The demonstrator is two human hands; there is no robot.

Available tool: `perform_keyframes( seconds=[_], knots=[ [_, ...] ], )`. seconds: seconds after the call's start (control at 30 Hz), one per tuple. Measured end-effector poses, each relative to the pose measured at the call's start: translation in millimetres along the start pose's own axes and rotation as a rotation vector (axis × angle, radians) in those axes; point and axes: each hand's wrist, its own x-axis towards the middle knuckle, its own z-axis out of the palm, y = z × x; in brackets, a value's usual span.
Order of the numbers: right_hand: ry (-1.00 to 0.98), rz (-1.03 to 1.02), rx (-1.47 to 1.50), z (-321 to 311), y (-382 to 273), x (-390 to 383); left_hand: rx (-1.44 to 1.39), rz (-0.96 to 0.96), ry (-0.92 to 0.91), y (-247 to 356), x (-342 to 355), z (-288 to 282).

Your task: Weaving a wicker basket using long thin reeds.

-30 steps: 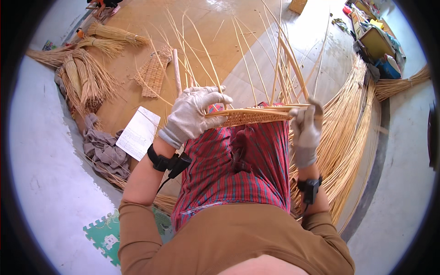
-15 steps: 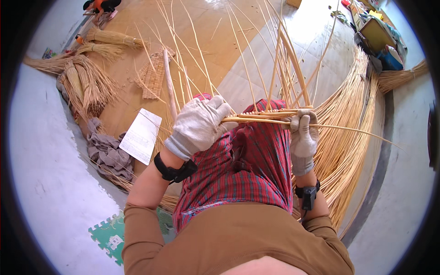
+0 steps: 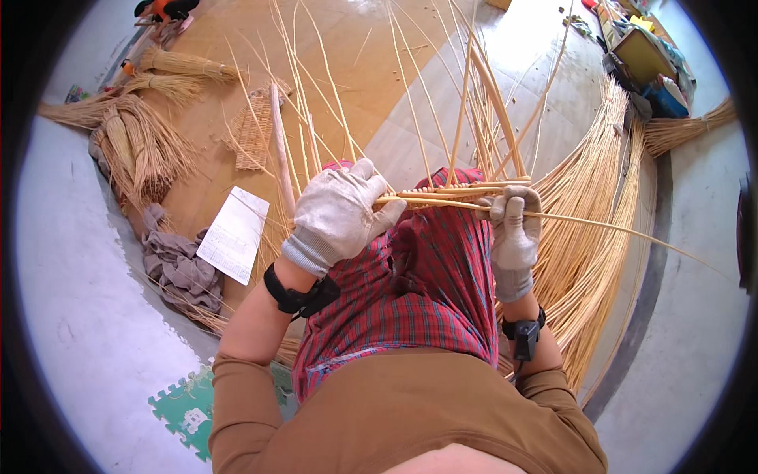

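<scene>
A wicker weaving lies across my lap on a red plaid cloth, with long pale rods fanning away from its far side. In a knit work glove, my left hand is closed around the weaving's left end, thumb along its near edge. Also gloved, my right hand grips the right end, fingers curled about a thin wicker rod. That rod runs along the near edge and sticks out to the right. Both palms are hidden.
Long wicker bundles lie on the floor at right, others at far left. A small woven panel, a written sheet, a grey cloth and a green foam mat are on the left. Another person is at far left.
The whole view has shifted slightly, moving things a little to the left. Both hands keep their hold on the weaving, with only a slight change in the right fingers.
</scene>
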Motion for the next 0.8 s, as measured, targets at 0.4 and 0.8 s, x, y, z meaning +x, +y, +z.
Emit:
perform_keyframes(
  seconds=[0.4,0.8],
  knots=[
    [-0.801,-0.539,-0.751,48,-66,9,0.047,-0.054,0.039,-5,0,11],
    [-0.857,-0.238,-1.575,177,44,164,0.086,-0.069,0.113,1,-6,23]
  ],
)
